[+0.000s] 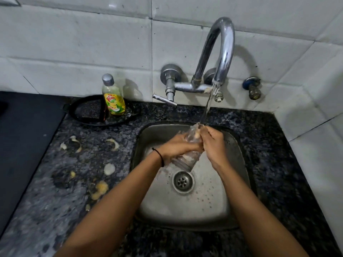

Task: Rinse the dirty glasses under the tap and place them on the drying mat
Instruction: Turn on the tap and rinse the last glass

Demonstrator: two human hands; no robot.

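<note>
Head view: over the steel sink (232, 145), both hands grip a clear glass (187, 158), tilted under the tap's (222, 52) stream; left hand (176, 147) wraps its middle, right hand (213, 143) fingers closed at the mouth.

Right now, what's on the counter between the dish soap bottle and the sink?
Head view: only bare dark granite counter lies between the soap bottle and the sink; the peels sit further left.

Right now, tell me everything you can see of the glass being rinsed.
The glass is clear and looks tall. It is tilted over the steel sink, mouth up toward the tap's stream, base low near the drain. The left hand wraps its middle; the right hand holds the upper part near the rim. Water runs over it.
</note>
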